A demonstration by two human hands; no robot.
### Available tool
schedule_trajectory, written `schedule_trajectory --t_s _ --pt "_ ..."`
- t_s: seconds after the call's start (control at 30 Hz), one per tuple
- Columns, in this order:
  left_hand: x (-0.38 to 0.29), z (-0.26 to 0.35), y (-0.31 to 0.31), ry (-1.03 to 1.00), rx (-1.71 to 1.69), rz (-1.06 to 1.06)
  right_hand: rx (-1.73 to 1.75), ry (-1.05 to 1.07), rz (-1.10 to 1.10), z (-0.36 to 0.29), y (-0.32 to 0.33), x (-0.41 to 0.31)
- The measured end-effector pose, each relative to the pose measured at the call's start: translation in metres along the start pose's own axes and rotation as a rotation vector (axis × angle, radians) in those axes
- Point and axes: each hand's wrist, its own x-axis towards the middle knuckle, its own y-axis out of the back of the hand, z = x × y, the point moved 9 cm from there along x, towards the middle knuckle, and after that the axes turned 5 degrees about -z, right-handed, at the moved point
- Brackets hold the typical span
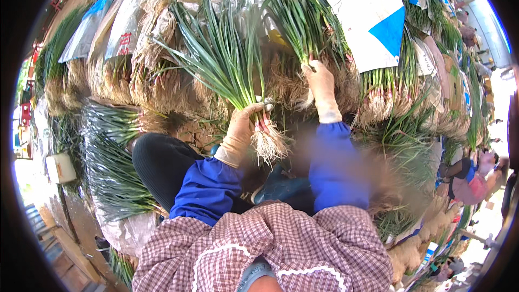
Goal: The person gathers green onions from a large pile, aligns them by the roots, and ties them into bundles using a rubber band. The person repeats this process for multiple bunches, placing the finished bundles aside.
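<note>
My left hand (241, 129), in a pale glove, is closed round the lower stems of a bunch of green onions (227, 56). The green leaves fan up and to the left, and the pale roots (269, 142) hang below my fist. Further up and to the right, my right hand (320, 83), also gloved, pinches the reddish stem bases of a second bunch of green onions (298, 20). That bunch lies against the long row of onions, its leaves pointing away from me. Blue sleeves cover both forearms.
White and blue woven sacks (367, 16) cover parts of the row. More onions (117, 174) lie on plastic sheeting at the left, near a white jug (61, 168). Loose leaves (409, 162) are heaped at the right. Another person (466, 182) sits at the far right.
</note>
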Motion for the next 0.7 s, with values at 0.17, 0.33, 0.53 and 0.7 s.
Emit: schedule_trajectory --t_s 0.17,0.33,0.53,0.7 --pt "0.001 -0.002 -0.007 0.090 0.048 -0.019 -0.629 0.066 0.310 -0.037 0.031 -0.059" --pt "-0.010 -0.031 -0.032 0.268 0.142 -0.217 0.475 -0.032 -0.360 -0.091 -0.012 -0.125" --pt "-0.011 -0.026 -0.019 0.211 0.008 0.008 0.691 0.009 0.830 0.064 0.219 -0.230" --pt "-0.016 0.015 -0.035 -0.005 0.051 -0.103 -1.090 -0.647 0.790 0.117 0.315 -0.266"
